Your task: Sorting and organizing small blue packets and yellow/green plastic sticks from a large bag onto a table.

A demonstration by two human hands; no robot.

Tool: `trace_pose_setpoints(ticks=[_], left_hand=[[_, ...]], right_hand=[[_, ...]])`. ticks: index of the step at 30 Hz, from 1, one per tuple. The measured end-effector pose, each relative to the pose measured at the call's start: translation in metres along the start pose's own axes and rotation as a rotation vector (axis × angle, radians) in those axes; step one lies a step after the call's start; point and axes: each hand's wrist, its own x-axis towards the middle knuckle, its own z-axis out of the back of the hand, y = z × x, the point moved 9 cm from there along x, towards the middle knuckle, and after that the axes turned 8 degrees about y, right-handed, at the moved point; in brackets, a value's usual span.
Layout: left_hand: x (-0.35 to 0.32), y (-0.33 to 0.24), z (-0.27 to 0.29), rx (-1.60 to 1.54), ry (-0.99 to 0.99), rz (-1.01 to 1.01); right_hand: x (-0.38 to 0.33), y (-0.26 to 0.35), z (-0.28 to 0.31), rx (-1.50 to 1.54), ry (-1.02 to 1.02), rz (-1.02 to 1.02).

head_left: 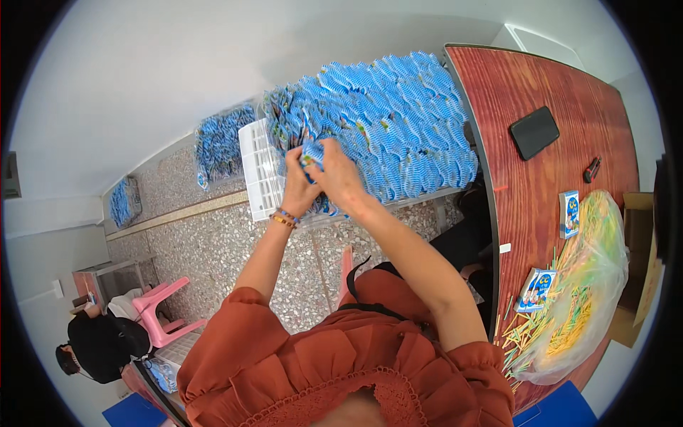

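My left hand (pixel 299 186) and my right hand (pixel 337 174) meet over the near left part of a wide crate. Between their fingers is a small blue-and-white packet (pixel 311 152), pinched by both hands and partly hidden by them. Below and beyond lie dense rows of similar blue packets (pixel 405 135), standing on edge and filling the crate. The crate's white slatted end (pixel 257 171) shows just left of my left wrist, which wears beaded bracelets.
On the red-brown table (pixel 526 213) at right lie a black phone (pixel 534 133), a small dark tool (pixel 592 169), two packets and a plastic bag (pixel 587 313) of thin coloured sticks. More packet-filled crates (pixel 222 146) stand left. A pink stool (pixel 160 309) and another person (pixel 107 341) are lower left.
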Motion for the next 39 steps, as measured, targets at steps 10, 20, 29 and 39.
trace_pose_setpoints(ticks=[10, 20, 29, 39], left_hand=[[0.021, -0.006, -0.010, 0.511, -0.074, -0.082], [-0.015, -0.043, 0.014, 0.367, -0.170, -0.029], [0.025, -0.007, 0.003, 0.168, 0.000, 0.011], [0.026, 0.020, -0.006, 0.229, 0.156, 0.224]], right_hand=[[0.015, 0.011, 0.006, -0.648, -0.223, 0.159], [0.016, 0.003, 0.009, -0.735, -0.324, 0.115], [-0.008, 0.012, 0.086, -0.256, -0.287, 0.219], [-0.121, -0.027, 0.179, 0.187, -0.410, 0.013]])
